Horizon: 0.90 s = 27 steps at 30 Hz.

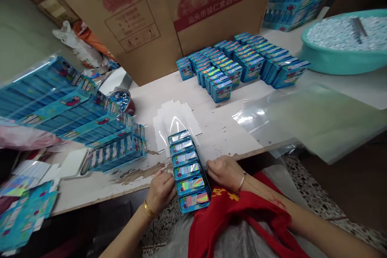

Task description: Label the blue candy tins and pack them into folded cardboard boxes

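A blue display box (206,188) holds a single row of small blue tins (185,171) with shiny rainbow tops. It tilts over the table's front edge, its near end against my body. Clear plastic bag film (175,123) glints around its far end, above a fan of white cards (161,115). On the box's left side, my left hand (162,190) is closed, apparently pinching the film's edge. My right hand (225,173) is closed at the right side in the same way. The fingertips of both hands are partly hidden.
Wrapped boxes of tins (75,105) are stacked at left, near a bowl of small wrapped pieces (122,100). Loose tins (242,58) stand in rows before a large carton (157,20). Clear plastic sheets (320,117) overhang the front edge; a turquoise basin (341,58) stands right.
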Available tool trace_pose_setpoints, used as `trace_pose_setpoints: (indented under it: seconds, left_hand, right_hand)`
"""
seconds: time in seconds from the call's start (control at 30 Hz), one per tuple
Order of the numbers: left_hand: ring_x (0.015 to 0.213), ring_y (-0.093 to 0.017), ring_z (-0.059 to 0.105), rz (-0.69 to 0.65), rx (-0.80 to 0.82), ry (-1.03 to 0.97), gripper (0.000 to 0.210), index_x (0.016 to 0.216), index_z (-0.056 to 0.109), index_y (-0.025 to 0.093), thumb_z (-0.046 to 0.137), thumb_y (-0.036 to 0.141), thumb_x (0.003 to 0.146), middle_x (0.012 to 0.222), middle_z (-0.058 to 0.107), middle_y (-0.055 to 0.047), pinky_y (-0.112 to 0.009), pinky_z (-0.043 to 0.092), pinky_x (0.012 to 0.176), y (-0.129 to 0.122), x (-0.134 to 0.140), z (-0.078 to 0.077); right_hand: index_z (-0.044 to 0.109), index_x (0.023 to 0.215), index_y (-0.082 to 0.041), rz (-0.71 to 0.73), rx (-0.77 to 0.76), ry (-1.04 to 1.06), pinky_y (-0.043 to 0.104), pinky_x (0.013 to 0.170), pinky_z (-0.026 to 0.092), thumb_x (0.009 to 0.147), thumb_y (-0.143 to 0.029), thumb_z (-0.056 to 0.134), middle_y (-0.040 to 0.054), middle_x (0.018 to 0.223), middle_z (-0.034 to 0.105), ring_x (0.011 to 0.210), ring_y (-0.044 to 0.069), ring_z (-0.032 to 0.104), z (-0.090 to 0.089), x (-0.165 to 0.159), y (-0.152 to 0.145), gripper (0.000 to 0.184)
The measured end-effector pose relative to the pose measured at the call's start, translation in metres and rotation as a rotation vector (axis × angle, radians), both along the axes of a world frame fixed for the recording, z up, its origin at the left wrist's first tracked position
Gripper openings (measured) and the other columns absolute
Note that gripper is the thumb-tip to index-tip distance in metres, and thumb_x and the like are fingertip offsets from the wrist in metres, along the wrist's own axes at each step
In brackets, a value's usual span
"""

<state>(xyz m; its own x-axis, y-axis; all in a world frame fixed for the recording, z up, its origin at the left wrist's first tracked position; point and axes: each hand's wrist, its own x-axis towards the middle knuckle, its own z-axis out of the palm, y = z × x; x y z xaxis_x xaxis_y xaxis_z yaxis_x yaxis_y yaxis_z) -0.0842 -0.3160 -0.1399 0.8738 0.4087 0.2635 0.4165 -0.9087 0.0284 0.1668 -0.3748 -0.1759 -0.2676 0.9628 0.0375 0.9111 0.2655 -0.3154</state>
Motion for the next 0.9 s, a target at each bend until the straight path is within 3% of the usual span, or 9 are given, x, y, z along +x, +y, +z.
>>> trace_pose_setpoints:
  seconds: [0.2, 0.3, 0.37, 0.5, 0.63, 0.77, 0.83, 0.9]
  left_hand:
    - [0.052, -0.014, 0.044, -0.053, -0.177, -0.026, 0.024, 0.063, 0.046, 0.020, 0.039, 0.016, 0.086, 0.054, 0.051, -0.001, -0.030, 0.026, 0.055, -0.069, -0.018, -0.002]
    - [0.053, -0.013, 0.046, -0.076, -0.234, -0.053, 0.027, 0.064, 0.048, 0.020, 0.036, 0.017, 0.088, 0.054, 0.052, -0.001, -0.030, 0.028, 0.055, -0.083, -0.017, 0.003]
    - [0.054, -0.013, 0.046, -0.058, -0.256, -0.062, 0.030, 0.061, 0.047, 0.020, 0.036, 0.017, 0.089, 0.055, 0.052, -0.001, -0.031, 0.029, 0.055, -0.075, -0.006, 0.014]
    - [0.057, -0.013, 0.046, 0.116, -0.240, -0.173, 0.034, 0.059, 0.047, 0.019, 0.038, 0.018, 0.092, 0.056, 0.050, -0.001, -0.030, 0.030, 0.057, -0.043, 0.044, 0.035]
    - [0.054, -0.012, 0.044, 0.163, -0.167, -0.266, 0.036, 0.057, 0.047, 0.019, 0.042, 0.022, 0.093, 0.055, 0.049, 0.000, -0.030, 0.029, 0.057, -0.028, 0.104, 0.019]
    - [0.053, -0.012, 0.045, 0.203, -0.117, -0.331, 0.039, 0.055, 0.046, 0.019, 0.041, 0.023, 0.093, 0.053, 0.048, 0.000, -0.031, 0.029, 0.058, -0.026, 0.142, -0.005]
    - [0.055, -0.012, 0.048, 0.258, -0.143, -0.341, 0.040, 0.056, 0.048, 0.019, 0.039, 0.025, 0.095, 0.056, 0.050, -0.001, -0.031, 0.030, 0.060, -0.024, 0.151, -0.007]
    - [0.057, -0.012, 0.051, 0.199, -0.229, -0.297, 0.038, 0.060, 0.053, 0.018, 0.041, 0.028, 0.095, 0.060, 0.054, -0.001, -0.029, 0.033, 0.060, -0.020, 0.155, -0.001]
  right_hand:
    - [0.059, 0.067, -0.018, 0.316, -0.010, 0.103, 0.030, 0.053, 0.017, 0.081, -0.019, 0.047, 0.0023, 0.057, 0.063, 0.048, 0.012, 0.050, -0.005, 0.010, -0.041, 0.018]
    - [0.060, 0.066, -0.019, 0.380, -0.029, 0.138, 0.029, 0.053, 0.017, 0.079, -0.018, 0.047, 0.0011, 0.057, 0.064, 0.048, 0.011, 0.049, -0.003, 0.010, -0.045, 0.018]
    - [0.060, 0.066, -0.019, 0.294, -0.018, 0.161, 0.028, 0.054, 0.018, 0.081, -0.020, 0.046, 0.0017, 0.058, 0.064, 0.050, 0.011, 0.050, 0.003, 0.013, -0.036, 0.021]
    - [0.060, 0.068, -0.020, -0.114, 0.029, 0.155, 0.026, 0.056, 0.023, 0.090, -0.031, 0.037, 0.0034, 0.065, 0.065, 0.058, 0.014, 0.054, 0.019, 0.036, 0.009, 0.033]
    - [0.058, 0.071, -0.020, -0.298, 0.008, 0.177, 0.025, 0.057, 0.026, 0.091, -0.037, 0.034, 0.0036, 0.067, 0.064, 0.063, 0.015, 0.054, 0.012, 0.062, 0.047, 0.036]
    - [0.050, 0.063, -0.020, -0.455, -0.003, 0.539, 0.023, 0.058, 0.033, 0.088, -0.039, 0.030, 0.0001, 0.061, 0.057, 0.061, 0.014, 0.049, -0.017, 0.065, 0.061, 0.038]
    - [0.048, 0.063, -0.021, -0.508, 0.049, 0.717, 0.022, 0.059, 0.036, 0.087, -0.047, 0.030, -0.0013, 0.060, 0.054, 0.062, 0.013, 0.049, -0.027, 0.063, 0.065, 0.040]
    - [0.048, 0.066, -0.021, -0.554, 0.022, 0.868, 0.023, 0.057, 0.039, 0.086, -0.056, 0.031, -0.0023, 0.057, 0.052, 0.059, 0.014, 0.050, -0.030, 0.065, 0.069, 0.043]
